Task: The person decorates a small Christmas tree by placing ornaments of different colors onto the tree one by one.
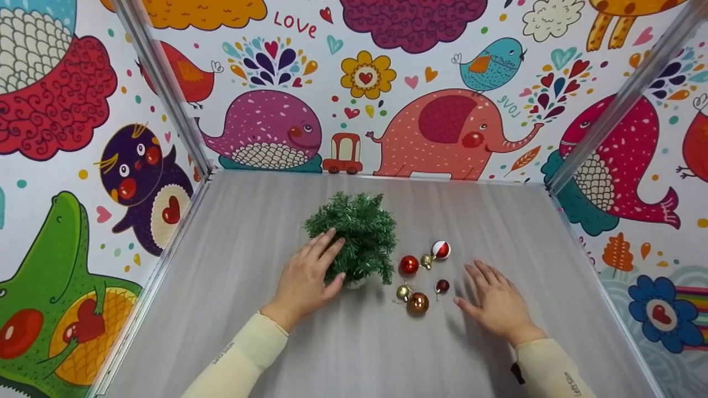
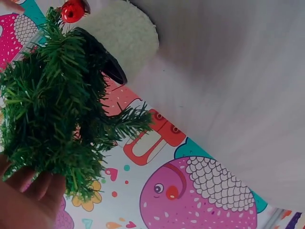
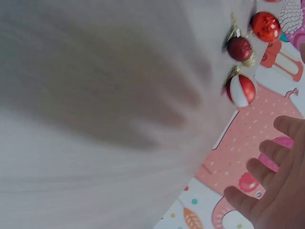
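Observation:
A small green artificial Christmas tree (image 1: 354,237) stands left of the table's middle. In the left wrist view its pale rounded base (image 2: 126,40) with a dark rim shows. My left hand (image 1: 307,273) is at the tree's near left side, its fingers extended against the branches. Right of the tree lie several baubles: a shiny red one (image 1: 409,264), a red-and-white one (image 1: 441,249), a copper one (image 1: 417,303), a small dark red one (image 1: 442,286) and small gold ones (image 1: 402,291). Over the table to their right, my right hand (image 1: 498,301) is spread and holds nothing.
The grey wood-grain table (image 1: 232,232) is enclosed by panels printed with cartoon animals, such as an elephant (image 1: 437,138) at the back. Metal rails (image 1: 160,83) run up the corners. The right hand casts a shadow on the tabletop.

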Available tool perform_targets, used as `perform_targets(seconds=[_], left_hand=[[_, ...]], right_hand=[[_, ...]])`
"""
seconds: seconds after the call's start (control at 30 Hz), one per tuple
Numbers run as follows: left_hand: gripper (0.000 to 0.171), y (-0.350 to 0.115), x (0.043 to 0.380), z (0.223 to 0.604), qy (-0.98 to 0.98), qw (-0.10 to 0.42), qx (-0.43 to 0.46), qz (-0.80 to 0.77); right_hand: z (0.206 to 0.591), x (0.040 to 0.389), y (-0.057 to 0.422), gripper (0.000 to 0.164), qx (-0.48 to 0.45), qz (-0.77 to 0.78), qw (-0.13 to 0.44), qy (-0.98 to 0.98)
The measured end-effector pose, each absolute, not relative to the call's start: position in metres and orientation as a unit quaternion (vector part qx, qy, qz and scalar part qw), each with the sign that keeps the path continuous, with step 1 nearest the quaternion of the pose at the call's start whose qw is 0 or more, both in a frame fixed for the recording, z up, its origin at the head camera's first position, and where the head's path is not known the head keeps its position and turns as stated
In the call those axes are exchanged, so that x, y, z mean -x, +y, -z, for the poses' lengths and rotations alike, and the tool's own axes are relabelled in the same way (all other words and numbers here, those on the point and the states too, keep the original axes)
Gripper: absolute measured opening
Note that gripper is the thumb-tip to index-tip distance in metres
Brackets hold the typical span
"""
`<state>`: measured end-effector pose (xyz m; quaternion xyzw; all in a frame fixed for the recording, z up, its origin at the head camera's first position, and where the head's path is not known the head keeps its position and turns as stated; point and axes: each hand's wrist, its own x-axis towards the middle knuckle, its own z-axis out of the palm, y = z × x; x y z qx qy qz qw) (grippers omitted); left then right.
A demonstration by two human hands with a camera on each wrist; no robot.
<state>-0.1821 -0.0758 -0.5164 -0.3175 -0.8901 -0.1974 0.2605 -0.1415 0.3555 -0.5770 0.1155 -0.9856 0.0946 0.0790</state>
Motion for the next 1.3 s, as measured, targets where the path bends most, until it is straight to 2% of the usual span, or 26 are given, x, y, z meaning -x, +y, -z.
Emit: perform_targets(seconds=[0.23, 0.4, 0.53, 0.93, 1.3], left_hand=[[0.047, -0.076, 0.188, 0.514, -0.888, 0.285, 0.312, 0.183], [0.045, -0.077, 0.188, 0.513, -0.891, 0.281, 0.307, 0.180], [0.045, -0.077, 0.189, 0.513, -0.891, 0.283, 0.308, 0.177], [0.042, -0.077, 0.192, 0.512, -0.885, 0.291, 0.321, 0.168], [0.043, -0.074, 0.193, 0.512, -0.888, 0.277, 0.326, 0.172]], right_hand=[[0.573, 0.140, 0.332, 0.071, -0.168, -0.094, 0.104, -0.976], [0.574, 0.143, 0.317, 0.056, -0.203, -0.097, 0.115, -0.968], [0.578, 0.145, 0.308, 0.050, -0.218, -0.103, 0.121, -0.963], [0.592, 0.147, 0.279, 0.049, -0.270, -0.105, 0.134, -0.948], [0.603, 0.147, 0.271, 0.043, -0.269, -0.101, 0.111, -0.951]])
